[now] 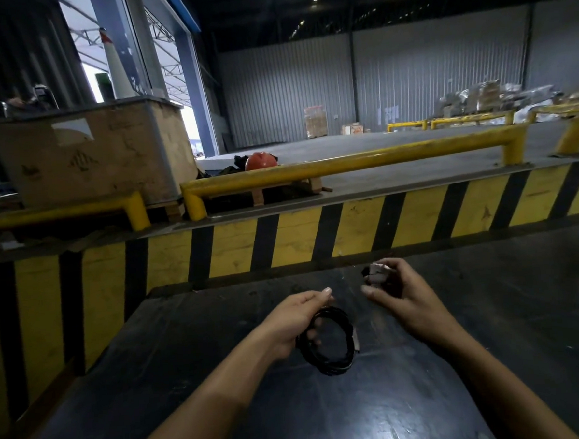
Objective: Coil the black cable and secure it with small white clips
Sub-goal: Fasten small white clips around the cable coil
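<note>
The black cable (pixel 337 360) is wound into a round coil and hangs just above the dark table top (pixel 220 325). My left hand (pixel 295 317) grips the coil at its upper left, fingers through the loop. A small white clip (pixel 356 339) sits on the coil's right side. My right hand (pixel 399 289) is a little to the right and farther away, apart from the coil. It is curled around a small whitish and black object (pixel 376 271), too blurred to identify.
A yellow-and-black striped barrier (pixel 349 229) runs across just beyond the table. Behind it are yellow guard rails (pixel 345 163), a large cardboard-coloured crate (pixel 101 152) at left, an orange hard hat (pixel 261 160) and an open warehouse floor.
</note>
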`<state>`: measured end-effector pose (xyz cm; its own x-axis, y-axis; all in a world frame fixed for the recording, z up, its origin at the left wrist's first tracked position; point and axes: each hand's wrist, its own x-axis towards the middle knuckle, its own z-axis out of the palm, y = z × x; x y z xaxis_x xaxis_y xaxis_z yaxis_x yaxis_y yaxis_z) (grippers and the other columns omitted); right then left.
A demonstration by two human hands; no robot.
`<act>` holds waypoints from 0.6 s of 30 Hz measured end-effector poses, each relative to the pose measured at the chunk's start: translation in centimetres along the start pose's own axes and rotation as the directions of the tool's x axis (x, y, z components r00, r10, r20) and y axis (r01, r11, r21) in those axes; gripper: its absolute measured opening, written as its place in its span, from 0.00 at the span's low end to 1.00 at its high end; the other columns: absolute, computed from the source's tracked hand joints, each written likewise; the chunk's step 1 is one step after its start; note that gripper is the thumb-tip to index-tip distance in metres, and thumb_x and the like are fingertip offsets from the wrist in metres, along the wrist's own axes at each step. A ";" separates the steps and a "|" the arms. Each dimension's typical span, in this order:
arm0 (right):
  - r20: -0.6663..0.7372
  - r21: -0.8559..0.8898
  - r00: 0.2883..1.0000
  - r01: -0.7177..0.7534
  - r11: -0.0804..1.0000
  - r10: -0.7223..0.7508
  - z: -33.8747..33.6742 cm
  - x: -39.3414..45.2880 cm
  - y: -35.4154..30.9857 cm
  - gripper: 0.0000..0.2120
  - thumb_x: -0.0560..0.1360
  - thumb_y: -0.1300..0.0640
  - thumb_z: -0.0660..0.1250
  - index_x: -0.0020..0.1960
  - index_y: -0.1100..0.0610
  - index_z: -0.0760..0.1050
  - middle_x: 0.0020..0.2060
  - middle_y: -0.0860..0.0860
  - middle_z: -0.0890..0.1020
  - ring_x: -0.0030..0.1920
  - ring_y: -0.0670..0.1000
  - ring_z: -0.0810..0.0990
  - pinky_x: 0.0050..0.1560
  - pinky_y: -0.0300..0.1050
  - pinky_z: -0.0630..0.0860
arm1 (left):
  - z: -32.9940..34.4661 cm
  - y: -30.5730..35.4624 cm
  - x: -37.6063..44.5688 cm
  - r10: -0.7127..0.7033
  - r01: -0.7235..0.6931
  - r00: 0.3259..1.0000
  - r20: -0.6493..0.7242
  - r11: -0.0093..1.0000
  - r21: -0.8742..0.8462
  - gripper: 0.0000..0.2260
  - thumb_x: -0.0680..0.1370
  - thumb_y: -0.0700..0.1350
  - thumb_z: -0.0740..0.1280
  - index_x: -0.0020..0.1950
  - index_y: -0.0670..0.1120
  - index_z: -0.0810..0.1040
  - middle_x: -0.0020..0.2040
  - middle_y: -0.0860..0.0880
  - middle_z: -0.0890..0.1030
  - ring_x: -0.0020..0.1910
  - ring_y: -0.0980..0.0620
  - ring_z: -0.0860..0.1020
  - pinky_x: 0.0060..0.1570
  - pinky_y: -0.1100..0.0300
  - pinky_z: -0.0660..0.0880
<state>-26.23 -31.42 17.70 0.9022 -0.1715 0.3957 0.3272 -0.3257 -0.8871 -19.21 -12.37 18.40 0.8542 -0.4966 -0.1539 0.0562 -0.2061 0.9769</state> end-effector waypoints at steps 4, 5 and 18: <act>0.223 -0.138 0.974 0.003 0.990 0.029 1.1 0.1 0.8 0.18 0.69 0.54 0.75 0.57 0.51 0.75 0.49 0.50 0.83 0.49 0.48 0.82 0.51 0.48 0.80 | 0.5 0.7 0.2 0.046 -0.048 0.997 0.055 0.998 0.047 0.20 0.77 0.59 0.62 0.56 0.44 0.80 0.28 0.53 0.68 0.23 0.56 0.64 0.27 0.61 0.65; 0.231 -0.089 0.973 -0.001 0.996 0.022 1.3 0.1 0.8 0.16 0.69 0.55 0.74 0.55 0.51 0.76 0.47 0.51 0.84 0.48 0.49 0.83 0.49 0.48 0.81 | 0.6 0.9 0.2 0.061 -0.064 0.996 0.072 0.997 0.045 0.21 0.77 0.59 0.62 0.56 0.44 0.80 0.27 0.53 0.68 0.23 0.56 0.64 0.28 0.61 0.65; -0.189 0.116 0.981 0.069 0.991 -0.047 1.6 0.4 1.0 0.10 0.70 0.64 0.72 0.46 0.50 0.80 0.41 0.50 0.86 0.43 0.45 0.85 0.41 0.39 0.81 | 0.1 -1.0 -0.1 0.206 -0.143 0.976 0.075 0.857 -0.494 0.14 0.68 0.40 0.73 0.54 0.40 0.81 0.43 0.44 0.85 0.42 0.48 0.83 0.43 0.53 0.81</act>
<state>-25.06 -30.30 16.64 0.8166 -0.3288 0.4744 0.4196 -0.2263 -0.8791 -19.45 -12.21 17.44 0.8063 -0.5902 0.0396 0.1818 0.3110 0.9329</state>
